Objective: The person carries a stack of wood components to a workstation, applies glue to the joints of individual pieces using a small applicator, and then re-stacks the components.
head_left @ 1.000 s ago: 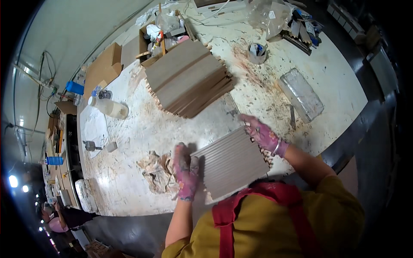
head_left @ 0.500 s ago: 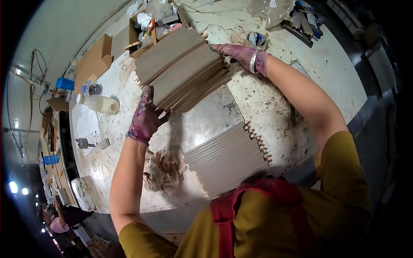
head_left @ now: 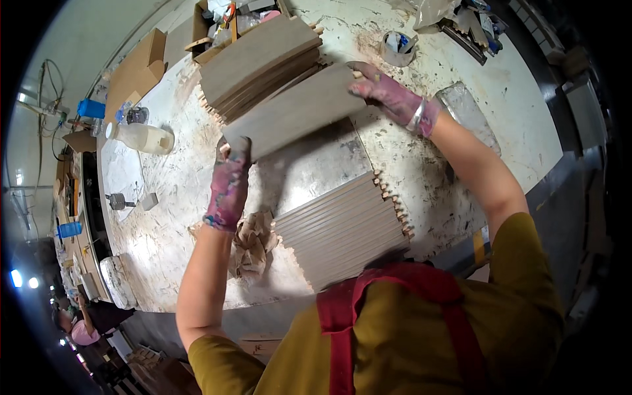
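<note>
We judge the step in hand to be the transfer of a single flat, grey-brown wooden panel [head_left: 299, 108], which we hold over the middle of the stained white desk [head_left: 168, 227], tilted so that its broad face shows. Our left grip [head_left: 230, 181], a hand in a pink-and-purple patterned glove, is closed around the panel's left end, and our right grip [head_left: 395, 102], gloved alike, grasps the right end. Behind the panel stands an uneven pile of similar grey-brown wooden boards [head_left: 260, 56]; whether the panel touches it, we cannot tell. Nearer our body lies a close-set row of narrow grey-brown wooden slats [head_left: 342, 230], with pale pegs jutting from its right side. The next move, as we see it, calls for both ends to travel together, level and unhurried, so that the panel neither twists nor knocks against the pile or those pegs. Some crumpled brown paper [head_left: 255, 230] sits just beside the row's left end, close to our left forearm, and could get under the panel if we set down there. A clear-wrapped rectangular block [head_left: 464, 108] lies near our right forearm, a round holder full of scraps [head_left: 398, 56] stands beyond our right grip, and a whitish plastic bottle [head_left: 141, 137] lies well off to the left.
</note>
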A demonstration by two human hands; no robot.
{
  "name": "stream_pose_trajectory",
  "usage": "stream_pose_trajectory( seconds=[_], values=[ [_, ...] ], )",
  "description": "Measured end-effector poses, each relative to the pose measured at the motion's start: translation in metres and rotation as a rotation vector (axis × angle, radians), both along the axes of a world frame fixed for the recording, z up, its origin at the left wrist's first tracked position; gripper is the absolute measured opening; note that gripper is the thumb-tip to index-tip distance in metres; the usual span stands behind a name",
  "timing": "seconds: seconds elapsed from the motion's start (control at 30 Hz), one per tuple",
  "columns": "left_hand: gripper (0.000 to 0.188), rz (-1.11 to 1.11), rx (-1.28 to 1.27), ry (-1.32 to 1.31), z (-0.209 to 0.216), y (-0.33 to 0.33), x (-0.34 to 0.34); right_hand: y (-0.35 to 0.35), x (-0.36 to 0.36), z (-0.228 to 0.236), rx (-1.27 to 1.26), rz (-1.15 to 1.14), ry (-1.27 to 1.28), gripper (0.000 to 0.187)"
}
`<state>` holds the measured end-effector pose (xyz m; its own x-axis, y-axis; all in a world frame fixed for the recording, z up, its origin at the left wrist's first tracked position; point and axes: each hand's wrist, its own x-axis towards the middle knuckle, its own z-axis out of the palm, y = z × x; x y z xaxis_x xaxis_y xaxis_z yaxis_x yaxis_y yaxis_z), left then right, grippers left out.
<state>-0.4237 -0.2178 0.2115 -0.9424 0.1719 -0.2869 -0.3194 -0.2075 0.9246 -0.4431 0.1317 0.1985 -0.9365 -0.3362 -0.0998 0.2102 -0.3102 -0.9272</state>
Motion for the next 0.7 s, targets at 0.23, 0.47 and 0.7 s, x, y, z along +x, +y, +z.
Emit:
stream_pose_trajectory(
  seconds=[0.23,0.47,0.7],
  values=[
    [0.078,-0.076,-0.766,0.936,-0.033,0.004,0.051,-0.025,0.054,-0.03,0.767,-0.09,0.656,0.109],
    [0.08,0.012,-0.908,0.898,-0.038,0.0,0.051,-0.032,0.053,-0.037,0.717,-0.151,0.503,0.089],
    [0.067,0.237,-0.607,0.908,-0.049,0.01,0.033,-0.04,0.044,-0.068,0.351,-0.218,0.504,0.071]
  ],
)
